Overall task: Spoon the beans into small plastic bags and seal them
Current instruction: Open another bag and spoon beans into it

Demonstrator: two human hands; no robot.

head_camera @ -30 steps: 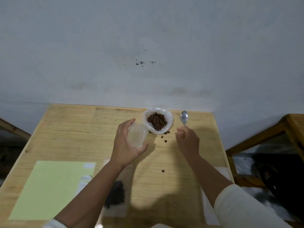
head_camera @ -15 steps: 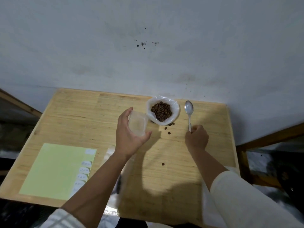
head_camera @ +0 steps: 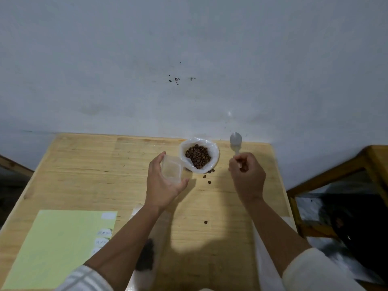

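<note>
Both hands are busy at the far edge of the table (head_camera: 84, 164). The left hand (head_camera: 162, 185) grips a small empty plastic bag (head_camera: 172, 171), holding it open just beside the bowl (head_camera: 214, 150) of beans (head_camera: 198, 156). The right hand (head_camera: 247, 175) is closed around the handle of the spoon (head_camera: 235, 140). Half a second ago the spoon lay flat with the fist low over its handle; now it is lifted, its scoop raised clear of the wood, right of the bowl. That suggests picking up is done and the first scoop comes next. A few stray beans (head_camera: 206, 179) lie scattered on the table, and a filled bag (head_camera: 147, 257) rests near the left forearm.
</note>
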